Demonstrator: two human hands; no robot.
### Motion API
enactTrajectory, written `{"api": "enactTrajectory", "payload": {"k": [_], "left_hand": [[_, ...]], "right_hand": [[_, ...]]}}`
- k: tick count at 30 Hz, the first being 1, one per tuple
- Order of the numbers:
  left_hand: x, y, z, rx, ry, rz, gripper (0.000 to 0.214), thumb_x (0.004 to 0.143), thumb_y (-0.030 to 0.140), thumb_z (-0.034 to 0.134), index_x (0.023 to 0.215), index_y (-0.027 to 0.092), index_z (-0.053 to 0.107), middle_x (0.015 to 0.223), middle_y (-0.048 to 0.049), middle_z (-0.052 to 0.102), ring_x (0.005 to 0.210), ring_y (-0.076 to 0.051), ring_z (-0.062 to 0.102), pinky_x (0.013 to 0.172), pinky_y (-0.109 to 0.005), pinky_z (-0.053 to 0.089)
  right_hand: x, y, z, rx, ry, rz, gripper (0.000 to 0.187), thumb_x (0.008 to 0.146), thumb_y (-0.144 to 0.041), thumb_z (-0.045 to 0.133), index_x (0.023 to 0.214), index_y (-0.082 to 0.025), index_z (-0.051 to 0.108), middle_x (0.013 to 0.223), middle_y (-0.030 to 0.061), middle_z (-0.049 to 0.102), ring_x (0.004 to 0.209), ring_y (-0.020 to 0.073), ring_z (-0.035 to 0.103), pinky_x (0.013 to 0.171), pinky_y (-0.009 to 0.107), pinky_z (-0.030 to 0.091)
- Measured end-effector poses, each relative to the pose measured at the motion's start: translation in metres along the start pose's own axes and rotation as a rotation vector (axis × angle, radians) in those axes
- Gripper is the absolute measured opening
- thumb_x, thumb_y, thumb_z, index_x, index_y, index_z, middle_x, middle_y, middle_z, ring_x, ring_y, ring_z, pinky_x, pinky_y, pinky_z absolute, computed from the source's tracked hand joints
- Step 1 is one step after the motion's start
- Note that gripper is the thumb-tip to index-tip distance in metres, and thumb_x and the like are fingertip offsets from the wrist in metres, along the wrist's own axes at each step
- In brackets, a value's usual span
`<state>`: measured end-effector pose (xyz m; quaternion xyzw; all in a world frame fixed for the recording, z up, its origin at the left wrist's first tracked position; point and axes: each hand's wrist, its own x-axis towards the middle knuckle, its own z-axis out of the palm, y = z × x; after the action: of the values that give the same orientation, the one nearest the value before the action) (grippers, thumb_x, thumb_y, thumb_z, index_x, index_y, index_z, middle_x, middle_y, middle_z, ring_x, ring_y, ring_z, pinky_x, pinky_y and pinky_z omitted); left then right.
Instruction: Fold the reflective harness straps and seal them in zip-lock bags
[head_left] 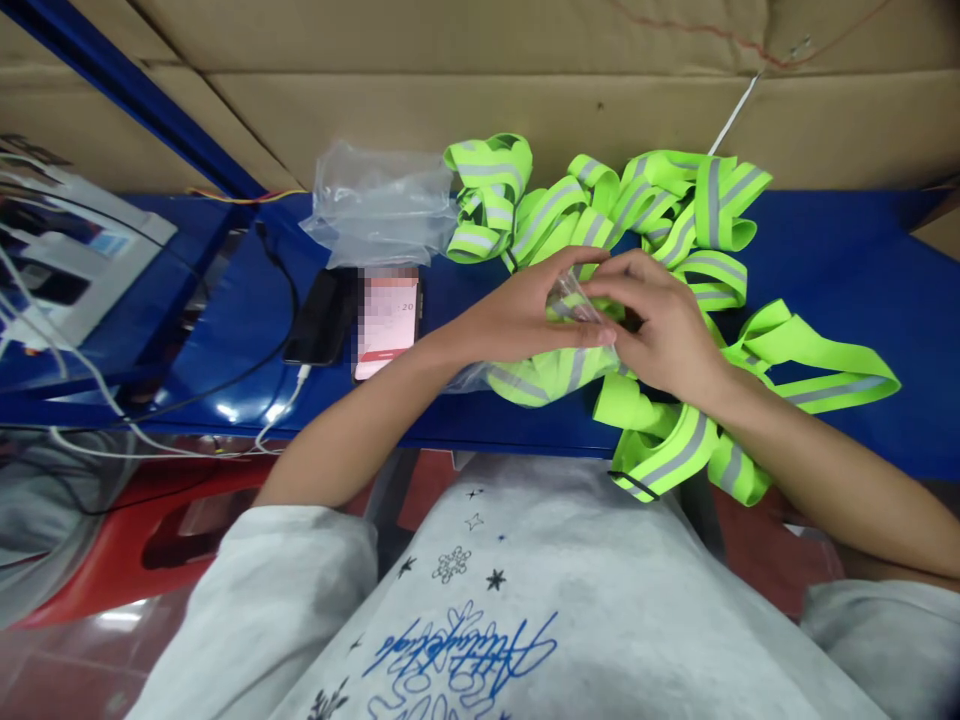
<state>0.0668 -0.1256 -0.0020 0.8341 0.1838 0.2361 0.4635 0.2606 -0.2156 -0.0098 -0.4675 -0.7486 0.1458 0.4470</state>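
Observation:
Both hands meet over the blue table around a clear plastic bag [576, 300]. My left hand [521, 305] is closed on the bag's left side, thumb toward the front. My right hand [660, 325] pinches the bag's right edge. A neon yellow-green reflective strap [555, 375] lies beneath the hands and shows partly through clear plastic; whether it is inside the bag I cannot tell. More such straps with silver stripes [690, 230] are heaped behind and to the right. One strap [667, 455] hangs over the table's front edge.
A stack of clear plastic bags [382, 205] lies at the back left. In front of it are a black phone [319, 318] and a phone with a lit screen [386, 325]. Cables and a white power strip [105, 250] are at far left. Cardboard [450, 100] stands behind the table.

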Motion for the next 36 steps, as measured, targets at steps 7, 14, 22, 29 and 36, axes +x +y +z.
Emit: {"api": "enactTrajectory", "payload": {"k": [7,14,22,29,36], "left_hand": [[-0.001,0.005,-0.004,-0.084,0.120,-0.063,0.064,0.077,0.051,0.089,0.131,0.023,0.068,0.143,-0.0063,0.066,0.141,-0.034,0.057,0.122,-0.045,0.042],[-0.013,0.021,0.016,-0.189,-0.072,-0.100,0.080,0.076,0.038,0.092,0.147,0.028,0.058,0.125,-0.0046,0.075,0.122,-0.033,0.071,0.111,-0.044,0.051],[-0.004,0.012,0.011,-0.434,0.049,-0.275,0.081,0.084,0.045,0.082,0.152,0.019,0.048,0.120,-0.0063,0.075,0.121,-0.028,0.070,0.108,-0.041,0.054],[0.001,0.001,0.015,-0.524,-0.007,-0.349,0.064,0.074,0.049,0.093,0.127,0.020,0.072,0.127,-0.0069,0.076,0.120,-0.027,0.070,0.105,-0.038,0.054],[-0.005,0.004,0.017,-0.467,0.134,-0.281,0.058,0.074,0.055,0.092,0.117,0.019,0.077,0.122,-0.0069,0.078,0.121,-0.027,0.070,0.106,-0.036,0.052]], "right_hand": [[0.005,-0.013,-0.020,0.347,-0.119,0.280,0.038,0.101,-0.057,0.062,0.107,-0.022,0.077,0.101,0.0052,0.076,0.092,0.0188,0.070,0.081,0.034,0.057],[0.001,-0.013,-0.019,0.372,-0.603,0.164,0.029,0.085,-0.043,0.083,0.097,-0.019,0.071,0.081,-0.0022,0.064,0.070,0.0117,0.055,0.065,0.025,0.047],[0.009,-0.007,-0.021,0.374,-0.290,0.305,0.032,0.087,-0.047,0.081,0.108,-0.025,0.073,0.101,0.0000,0.072,0.077,0.0141,0.063,0.068,0.028,0.052],[0.013,0.010,-0.036,0.372,-0.139,0.382,0.031,0.084,-0.047,0.086,0.103,-0.026,0.076,0.092,0.0016,0.076,0.078,0.0172,0.069,0.068,0.031,0.054],[0.016,-0.011,-0.049,0.275,-0.386,0.200,0.033,0.102,-0.047,0.064,0.125,-0.025,0.075,0.102,0.0030,0.078,0.078,0.0165,0.066,0.063,0.031,0.050]]}}
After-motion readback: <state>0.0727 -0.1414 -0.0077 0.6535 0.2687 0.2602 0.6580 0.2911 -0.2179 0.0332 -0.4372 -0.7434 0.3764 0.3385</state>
